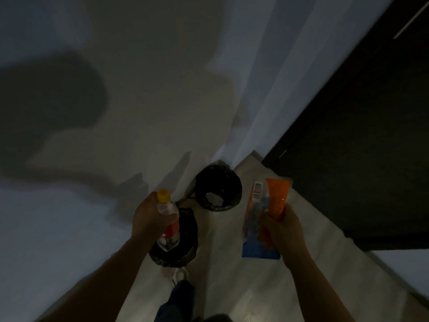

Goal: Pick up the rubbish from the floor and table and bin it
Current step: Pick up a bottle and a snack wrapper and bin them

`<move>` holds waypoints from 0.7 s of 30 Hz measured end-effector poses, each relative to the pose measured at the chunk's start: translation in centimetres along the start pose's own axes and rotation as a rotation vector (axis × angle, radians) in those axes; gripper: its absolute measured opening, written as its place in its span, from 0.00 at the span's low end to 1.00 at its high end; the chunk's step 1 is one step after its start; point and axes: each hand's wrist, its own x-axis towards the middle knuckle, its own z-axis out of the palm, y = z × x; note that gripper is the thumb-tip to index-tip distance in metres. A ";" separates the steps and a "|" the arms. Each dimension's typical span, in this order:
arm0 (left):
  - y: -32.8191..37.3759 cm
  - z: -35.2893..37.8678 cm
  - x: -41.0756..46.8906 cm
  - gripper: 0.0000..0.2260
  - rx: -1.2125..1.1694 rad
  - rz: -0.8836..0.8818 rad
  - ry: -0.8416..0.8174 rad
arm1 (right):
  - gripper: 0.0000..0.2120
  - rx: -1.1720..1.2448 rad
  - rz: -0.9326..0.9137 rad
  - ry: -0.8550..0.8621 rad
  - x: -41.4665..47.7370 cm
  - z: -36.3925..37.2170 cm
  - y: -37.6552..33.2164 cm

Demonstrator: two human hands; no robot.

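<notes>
The left hand (153, 217) holds a clear plastic bottle with a yellow cap (167, 219) over a round black bin (183, 238). The right hand (282, 231) grips an orange tube (277, 197) and a blue and orange carton (255, 228). A second black bin (218, 188) stands in the corner on the pale floor (232, 287).

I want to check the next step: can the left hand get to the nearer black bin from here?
Probably yes. The left hand, gripping the bottle, appears right above the nearer black bin, with nothing between.

No words or numbers can be read. The box (254, 221) in the right hand (282, 231) bears a blurred barcode (258, 190). The red label (171, 230) on the bottle (167, 240) in the left hand (151, 214) is illegible.
</notes>
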 end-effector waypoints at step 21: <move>-6.2 8.6 10.1 0.16 0.226 -0.318 -0.054 | 0.11 -0.240 0.108 -0.216 19.3 6.4 5.9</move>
